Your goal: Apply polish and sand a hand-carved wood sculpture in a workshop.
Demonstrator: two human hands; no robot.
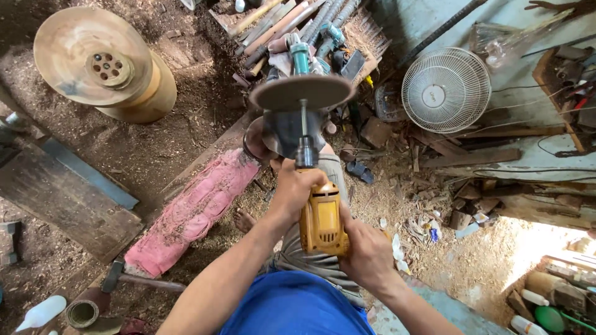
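Fingers (292, 189) of the left hand (297, 192) are wrapped tight around the front end of the yellow drill (321, 218), just behind its metal chuck (305, 152). Fingers of the right hand (367, 251) are closed around the back part of the drill, lower down and nearer the body. The drill is gripped by both hands and is held out over the knees, pointing away.

Just past the left fingers, a thin rod (303, 118) is seen coming out of the chuck. A round brown disc (301, 92) is fixed on the end of the rod, well beyond the fingertips. A dark metal piece (282, 131) is seen under the disc, just ahead of the left fingers.

Off to the left of the left fingers, a pink cushion (192, 211) is laid on a plank. Farther left and far ahead, a big wooden spool (102, 65) is lying on the sawdust floor (143, 149). Off to the right of the right fingers and far ahead, a white fan (446, 90) is leaned by the wall. Straight ahead, past the disc, a pile of tools (298, 31) is heaped. A bare foot (243, 219) is seen just below the left wrist.
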